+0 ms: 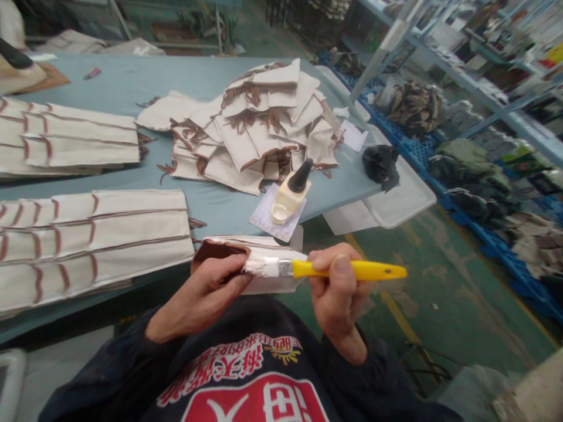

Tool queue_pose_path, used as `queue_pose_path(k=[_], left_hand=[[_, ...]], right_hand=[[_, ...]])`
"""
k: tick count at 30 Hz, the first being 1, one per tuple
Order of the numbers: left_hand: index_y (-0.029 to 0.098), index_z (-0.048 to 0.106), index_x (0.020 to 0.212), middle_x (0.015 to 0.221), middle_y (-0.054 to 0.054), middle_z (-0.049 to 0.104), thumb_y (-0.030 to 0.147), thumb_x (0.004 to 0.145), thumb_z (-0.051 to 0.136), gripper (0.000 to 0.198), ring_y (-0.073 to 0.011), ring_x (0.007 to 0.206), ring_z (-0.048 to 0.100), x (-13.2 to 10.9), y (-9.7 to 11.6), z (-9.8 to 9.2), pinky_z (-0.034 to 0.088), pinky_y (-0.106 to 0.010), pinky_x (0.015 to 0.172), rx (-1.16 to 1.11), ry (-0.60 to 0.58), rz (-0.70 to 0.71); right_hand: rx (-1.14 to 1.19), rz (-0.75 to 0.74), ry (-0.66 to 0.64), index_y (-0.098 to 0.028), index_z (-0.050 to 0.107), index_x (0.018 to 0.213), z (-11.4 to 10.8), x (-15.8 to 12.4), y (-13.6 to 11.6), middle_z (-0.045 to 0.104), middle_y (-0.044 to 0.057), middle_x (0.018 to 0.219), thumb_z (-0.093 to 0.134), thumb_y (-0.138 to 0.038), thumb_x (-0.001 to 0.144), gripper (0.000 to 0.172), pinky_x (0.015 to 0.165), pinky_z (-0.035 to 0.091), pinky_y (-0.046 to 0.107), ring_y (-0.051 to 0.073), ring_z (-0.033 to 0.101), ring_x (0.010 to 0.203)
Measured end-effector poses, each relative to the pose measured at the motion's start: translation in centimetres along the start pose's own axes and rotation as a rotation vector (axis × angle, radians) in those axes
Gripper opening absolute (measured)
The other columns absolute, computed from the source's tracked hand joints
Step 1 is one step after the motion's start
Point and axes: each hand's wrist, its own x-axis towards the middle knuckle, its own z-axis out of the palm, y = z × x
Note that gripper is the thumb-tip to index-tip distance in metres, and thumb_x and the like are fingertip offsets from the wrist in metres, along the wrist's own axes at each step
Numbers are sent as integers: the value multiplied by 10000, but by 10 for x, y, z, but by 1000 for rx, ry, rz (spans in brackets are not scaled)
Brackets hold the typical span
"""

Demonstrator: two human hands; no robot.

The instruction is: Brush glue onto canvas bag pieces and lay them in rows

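Right now, I take the pale bottle (288, 202) with the black tip as my landmark; it stands on a speckled card (259, 218) at the near edge of the blue table (118, 76). Nearer to the wearer than the bottle, and a little left of it, I see the left hand (209, 287) pinching the brown-trimmed end of a cream fabric piece (275, 285). On the near right of the bottle, the right hand (338, 284) grips a brush (301, 269) by its yellow handle, bristles pointing left. Those bristles are coated white and lie over the piece just beside the left fingertips; whether they touch the fingers I cannot tell. Beyond the bottle I have a loose heap of cream pieces (259, 135) with brown ties, and left of it an overlapping row (136, 234) of similar ones. A black bundle (380, 164) sits to its right.
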Motion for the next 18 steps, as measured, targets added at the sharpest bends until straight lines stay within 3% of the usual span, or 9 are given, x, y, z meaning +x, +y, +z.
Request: queue_pose_path(k=[3, 8, 13, 18], left_hand=[[157, 777, 945, 934, -47, 703, 370, 956, 670, 238, -193, 832, 602, 5, -1, -4, 478, -238, 719, -259, -9, -126], [153, 807, 1058, 957, -66, 763, 463, 857, 830, 369, -180, 791, 646, 7, -2, -8, 489, -218, 666, -667, -78, -363], [146, 813, 1149, 926, -83, 787, 483, 838, 881, 464, -216, 867, 701, 2, 3, -8, 552, -246, 754, -728, -121, -354], [143, 829, 1117, 845, -75, 777, 458, 834, 896, 428, -187, 780, 695, -2, 3, -11, 542, -216, 680, -775, -112, -344]], right_hand=[[180, 18, 130, -236, 571, 789, -2, 14, 1, 348, -109, 517, 495, -345, 1079, 319, 384, 266, 236, 68, 274, 341], [225, -47, 52, -249, 587, 813, -7, 13, -3, 314, -106, 503, 495, -347, 1076, 295, 366, 214, 253, 91, 242, 352], [-25, -207, -97, -249, 636, 887, -5, 8, 4, 415, -90, 560, 539, -367, 1063, 233, 442, 373, 269, 108, 391, 417], [48, -245, -18, -248, 630, 897, -3, 9, 1, 463, -82, 567, 513, -375, 1079, 251, 466, 393, 269, 109, 433, 435]])
